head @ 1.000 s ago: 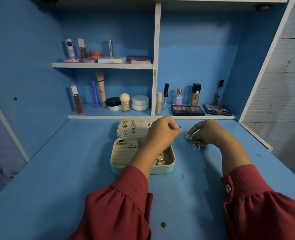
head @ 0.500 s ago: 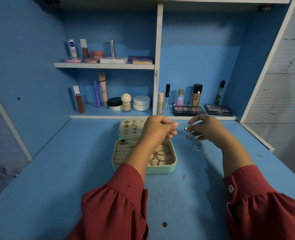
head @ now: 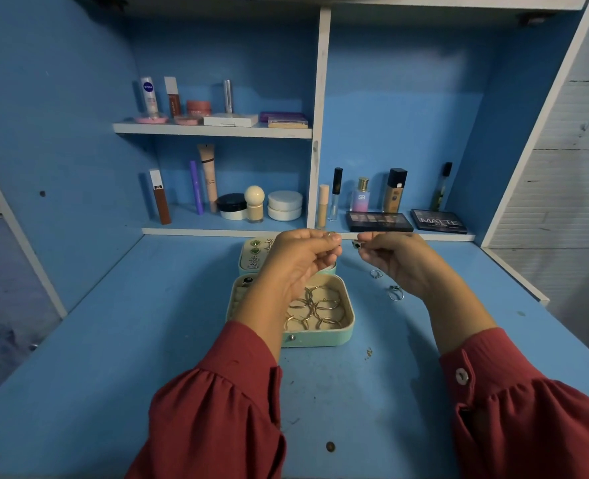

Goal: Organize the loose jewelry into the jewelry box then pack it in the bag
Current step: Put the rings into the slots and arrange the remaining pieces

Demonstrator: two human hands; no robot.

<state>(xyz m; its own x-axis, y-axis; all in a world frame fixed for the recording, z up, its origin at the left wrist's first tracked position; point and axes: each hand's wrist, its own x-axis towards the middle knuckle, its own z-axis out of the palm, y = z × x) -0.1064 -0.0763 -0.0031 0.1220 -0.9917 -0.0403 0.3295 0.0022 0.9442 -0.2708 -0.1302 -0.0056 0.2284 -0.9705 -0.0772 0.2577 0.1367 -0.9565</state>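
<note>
An open mint-green jewelry box (head: 348,335) lies on the blue desk, several gold hoops (head: 315,307) in its right compartment and a dark-stoned ring (head: 247,280) in its ring rolls. Its lid (head: 246,259) lies flat behind, studded with earrings. My left hand (head: 301,262) hovers above the box, fingers curled, pinching a small ring (head: 330,234) at its fingertips. My right hand (head: 395,259) is raised beside it and pinches a small dark-stoned piece (head: 356,245). Two silver rings (head: 376,274) (head: 395,292) lie loose on the desk under my right hand. No bag is in view.
Behind the box runs a low shelf with cosmetics: bottles, jars and two eyeshadow palettes (head: 379,221). A higher shelf (head: 213,130) on the left holds more tubes and compacts. Blue side walls close in the desk. Small debris (head: 368,353) lies in front of the box.
Both hands have risen from the desk to the level of the low shelf's edge. My right hand lifted one small piece, leaving two rings on the desk. The hoops in the box are uncovered.
</note>
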